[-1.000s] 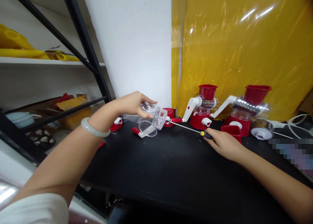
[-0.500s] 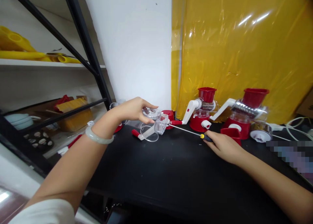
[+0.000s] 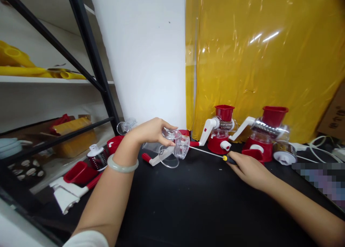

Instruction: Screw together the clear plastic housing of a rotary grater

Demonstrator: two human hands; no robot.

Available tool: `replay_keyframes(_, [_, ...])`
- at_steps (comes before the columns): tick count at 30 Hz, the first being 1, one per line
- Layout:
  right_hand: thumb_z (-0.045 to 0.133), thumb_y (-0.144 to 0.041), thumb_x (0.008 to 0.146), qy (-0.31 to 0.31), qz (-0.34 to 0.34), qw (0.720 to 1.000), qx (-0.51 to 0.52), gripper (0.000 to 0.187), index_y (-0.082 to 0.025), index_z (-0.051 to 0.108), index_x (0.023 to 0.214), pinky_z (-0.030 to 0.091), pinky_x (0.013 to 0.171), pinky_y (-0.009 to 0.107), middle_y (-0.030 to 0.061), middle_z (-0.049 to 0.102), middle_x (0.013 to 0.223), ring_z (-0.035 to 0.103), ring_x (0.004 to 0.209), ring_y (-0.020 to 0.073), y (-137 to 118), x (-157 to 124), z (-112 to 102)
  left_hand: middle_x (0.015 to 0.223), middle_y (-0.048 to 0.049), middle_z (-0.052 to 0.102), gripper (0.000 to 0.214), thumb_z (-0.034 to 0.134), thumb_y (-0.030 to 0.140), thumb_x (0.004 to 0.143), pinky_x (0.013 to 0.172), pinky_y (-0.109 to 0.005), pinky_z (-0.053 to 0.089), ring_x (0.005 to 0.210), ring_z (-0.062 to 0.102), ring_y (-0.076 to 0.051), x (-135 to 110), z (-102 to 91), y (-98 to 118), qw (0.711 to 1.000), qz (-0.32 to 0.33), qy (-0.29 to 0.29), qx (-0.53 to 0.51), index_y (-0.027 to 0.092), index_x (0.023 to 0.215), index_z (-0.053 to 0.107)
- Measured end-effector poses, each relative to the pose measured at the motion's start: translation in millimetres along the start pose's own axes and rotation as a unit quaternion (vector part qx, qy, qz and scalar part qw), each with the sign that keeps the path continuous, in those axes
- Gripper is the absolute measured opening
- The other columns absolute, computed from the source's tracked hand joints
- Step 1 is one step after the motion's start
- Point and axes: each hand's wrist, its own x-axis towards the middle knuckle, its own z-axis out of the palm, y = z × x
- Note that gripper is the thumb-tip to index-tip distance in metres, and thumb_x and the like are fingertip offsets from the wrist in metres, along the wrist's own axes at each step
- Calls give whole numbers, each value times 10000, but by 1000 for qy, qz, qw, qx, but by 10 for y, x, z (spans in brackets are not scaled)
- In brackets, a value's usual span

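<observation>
My left hand (image 3: 153, 134) is closed around a clear plastic grater housing (image 3: 182, 148), its thumb and fingers on the round part. My right hand (image 3: 248, 168) grips a screwdriver (image 3: 206, 151) by its black and yellow handle. The screwdriver's long shaft points left, and its tip reaches the right side of the housing; whether it sits in a screw is too small to tell. Below my left hand lies a white crank handle (image 3: 161, 156) with a red knob. Behind the housing, a red part is partly hidden.
Two red-and-white rotary graters (image 3: 221, 132) (image 3: 269, 132) stand at the back right, with a drum (image 3: 285, 153) and white cable (image 3: 315, 146) beside them. On the left lie a red hopper (image 3: 81, 172), a white part (image 3: 64, 195) and another drum (image 3: 97, 157). A black-framed shelf (image 3: 90, 42) rises there.
The view has shifted, with the scene sitting lower and more loose parts showing at the left. My left forearm stands more upright in view. Both hands keep their holds, the screwdriver tip still at the housing.
</observation>
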Motion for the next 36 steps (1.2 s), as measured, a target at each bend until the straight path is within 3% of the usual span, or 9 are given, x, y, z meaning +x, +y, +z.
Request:
replay_keyframes(3, [451, -335, 973, 31, 2, 999, -4, 135, -229, 532, 950, 516, 682, 374, 83, 682, 898, 686, 800, 267, 0, -1, -18, 886, -28, 757, 727, 784, 513, 627, 651, -279, 398, 698, 571, -178, -1, 14, -49, 1000, 1, -9, 4, 206, 1277, 671])
replay_keyframes(6, [448, -371, 981, 68, -25, 997, 38, 219, -223, 550, 1106, 535, 829, 407, 115, 672, 1058, 675, 956, 272, -7, -11, -26, 796, 4, 725, 723, 770, 569, 629, 591, -267, 344, 614, 476, -140, -12, 28, -103, 1000, -2, -20, 12, 224, 1258, 684])
replay_keyframes(10, [375, -307, 1011, 66, -41, 991, 107, 286, -249, 532, 1243, 510, 947, 417, 112, 613, 1156, 636, 1072, 247, -23, -10, 13, 827, -13, 728, 772, 775, 585, 611, 609, -275, 354, 637, 486, -147, -30, 24, -154, 1000, -28, -8, 11, 218, 1282, 668])
replay_keyframes(15, [499, -364, 971, 66, -38, 984, 163, 238, -266, 586, 1169, 535, 900, 398, 89, 569, 1089, 635, 999, 231, -11, 10, 123, 908, -69, 759, 804, 785, 558, 597, 701, -315, 414, 713, 581, -193, -54, 2, -159, 999, -50, -8, 12, 192, 1302, 653])
replay_keyframes(19, [572, -402, 925, 96, -45, 978, 180, 201, -256, 609, 1057, 536, 872, 394, 76, 564, 1012, 637, 968, 238, 30, 6, 233, 935, -71, 766, 777, 784, 512, 600, 721, -316, 417, 742, 598, -201, -71, 2, -134, 1000, -27, -6, 7, 193, 1296, 658])
replay_keyframes(25, [533, -480, 936, -9, 36, 975, 219, 307, -242, 518, 1130, 545, 836, 405, 89, 693, 1028, 678, 944, 254, -16, -49, 240, 948, -72, 769, 764, 793, 517, 589, 709, -308, 426, 776, 623, -215, -97, 8, -121, 1000, -2, 12, 14, 195, 1272, 678])
replay_keyframes(28, [470, -472, 967, -33, 29, 972, 231, 330, -257, 540, 1206, 530, 900, 420, 87, 701, 1122, 660, 1047, 271, -73, -69, 160, 939, -76, 772, 744, 793, 506, 594, 710, -314, 429, 787, 627, -222, -112, -6, -129, 999, -1, 21, 28, 205, 1266, 683])
replay_keyframes(32, [396, -420, 1004, -40, -8, 971, 234, 327, -266, 579, 1227, 482, 1003, 428, 94, 663, 1202, 636, 1112, 259, -118, -52, 122, 960, -87, 770, 759, 801, 506, 590, 717, -316, 426, 835, 643, -241, -116, -34, -157, 999, -18, 24, 45, 213, 1278, 673])
replay_keyframes(36, [490, -409, 971, 1, -32, 973, 228, 236, -247, 583, 1115, 514, 933, 401, 97, 637, 1086, 640, 1021, 242, -99, -12, 225, 981, -99, 766, 818, 812, 572, 560, 711, -315, 429, 866, 658, -260, -104, -43, -178, 997, -43, 22, 59, 227, 1286, 666])
